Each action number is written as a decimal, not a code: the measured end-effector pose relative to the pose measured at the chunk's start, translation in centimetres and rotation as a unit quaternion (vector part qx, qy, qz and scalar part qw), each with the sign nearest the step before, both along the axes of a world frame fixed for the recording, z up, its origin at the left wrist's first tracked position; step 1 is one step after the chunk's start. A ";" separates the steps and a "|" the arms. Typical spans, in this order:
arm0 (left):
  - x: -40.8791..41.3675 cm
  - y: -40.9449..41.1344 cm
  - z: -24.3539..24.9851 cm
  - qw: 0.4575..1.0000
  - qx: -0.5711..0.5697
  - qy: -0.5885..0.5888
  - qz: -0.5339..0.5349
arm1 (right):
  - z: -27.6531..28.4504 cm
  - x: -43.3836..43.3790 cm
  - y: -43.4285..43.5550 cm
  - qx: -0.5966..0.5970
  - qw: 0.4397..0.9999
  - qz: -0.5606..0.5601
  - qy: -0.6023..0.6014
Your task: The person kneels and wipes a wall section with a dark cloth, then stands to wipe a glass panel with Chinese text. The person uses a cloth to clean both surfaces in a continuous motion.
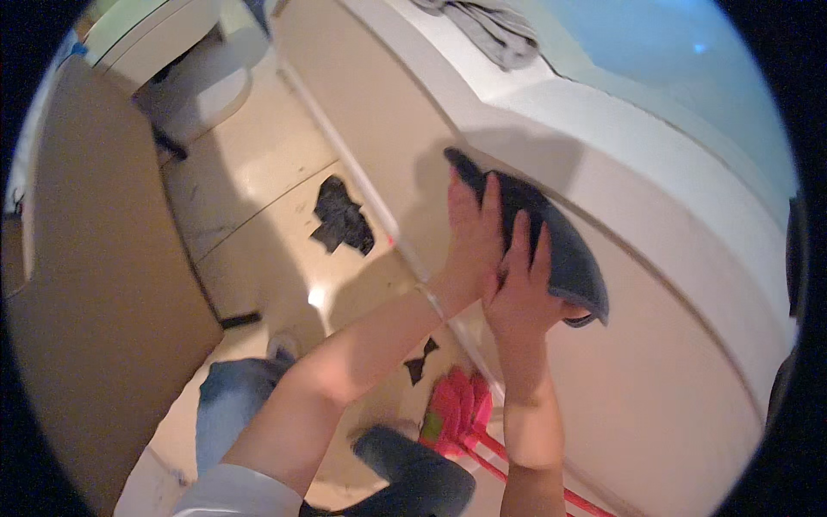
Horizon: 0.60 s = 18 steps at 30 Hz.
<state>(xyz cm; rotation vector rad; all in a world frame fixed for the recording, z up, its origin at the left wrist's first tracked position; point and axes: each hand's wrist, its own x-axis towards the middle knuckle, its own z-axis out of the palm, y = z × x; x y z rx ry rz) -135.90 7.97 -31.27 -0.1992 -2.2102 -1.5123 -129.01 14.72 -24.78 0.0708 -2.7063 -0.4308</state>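
A dark blue-black fabric item [559, 242], whose exact kind I cannot tell, is held up in front of the pale wall panel below the ledge. My left hand [475, 232] grips its near left side, fingers spread over the dark surface. Close beside it, my right hand [523, 291] holds the lower part, with fingers lying over the front. A bit of skin and a thin dark loop show under the item's lower right edge. The two hands nearly touch, and the fingers hide part of the fabric.
A black, jagged-edged sheet [342, 216] and a smaller black scrap [423, 362] lie on the tiled floor [258, 245]. Bright pink pieces with red rods [455, 410] are below my arms. A grey striped cloth [494, 32] rests on the white ledge [555, 106]. A brown panel [110, 258] stands left.
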 end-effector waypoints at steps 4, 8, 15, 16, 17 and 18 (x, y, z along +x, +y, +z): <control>2.4 1.5 -7.7 0.990 -0.119 -0.012 -0.071 | -6.6 3.0 2.0 -0.049 0.999 -0.020 -0.011; 5.3 4.0 -14.4 0.968 -0.167 0.180 -0.049 | -12.1 7.4 6.3 -0.046 0.997 -0.053 0.027; 5.7 7.2 -0.4 0.890 -0.197 0.404 -0.082 | -4.2 11.2 12.5 0.020 0.972 -0.077 0.222; 5.4 7.9 2.7 0.871 -0.197 0.442 -0.088 | -0.9 11.5 12.7 0.049 0.960 -0.087 0.260; 5.8 8.6 6.1 0.860 -0.192 0.468 -0.064 | 2.5 12.1 13.0 0.082 0.946 -0.102 0.296; 6.9 9.3 9.4 0.856 -0.185 0.479 -0.061 | 4.9 13.1 13.8 0.075 0.936 -0.121 0.323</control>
